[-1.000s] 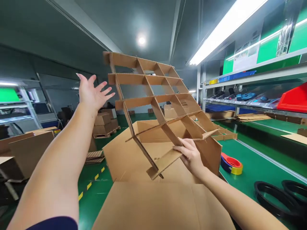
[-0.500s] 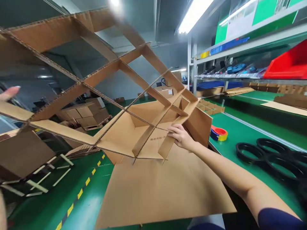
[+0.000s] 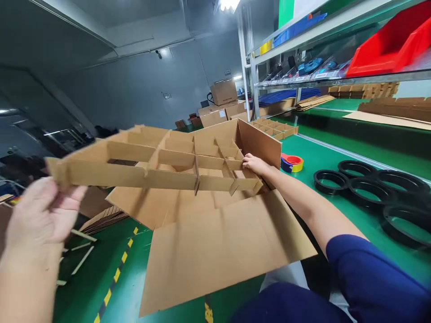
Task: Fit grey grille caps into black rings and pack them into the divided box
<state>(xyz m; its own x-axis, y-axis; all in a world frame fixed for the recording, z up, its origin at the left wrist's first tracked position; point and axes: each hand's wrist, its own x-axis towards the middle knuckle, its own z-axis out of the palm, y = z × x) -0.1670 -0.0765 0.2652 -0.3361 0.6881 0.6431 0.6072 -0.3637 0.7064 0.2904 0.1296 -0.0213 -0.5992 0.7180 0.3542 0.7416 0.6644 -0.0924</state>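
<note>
Over an open brown cardboard box (image 3: 218, 251), a right hand (image 3: 256, 164) clamps fingers on a tan cardboard grid divider (image 3: 171, 179); whether the left hand (image 3: 47, 215), at its left corner, grips is unclear.

No lettering or number is legible: the white label (image 3: 222, 113) on a stacked carton (image 3: 210, 119) is too small to read.

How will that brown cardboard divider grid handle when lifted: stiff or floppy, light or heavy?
The brown, lattice-shaped cardboard divider is probably light for its size, being thin strips around open cells. It may skew, since its strips look slotted together at the crossings. Strip ends jutting past its front edge could snag.
</note>
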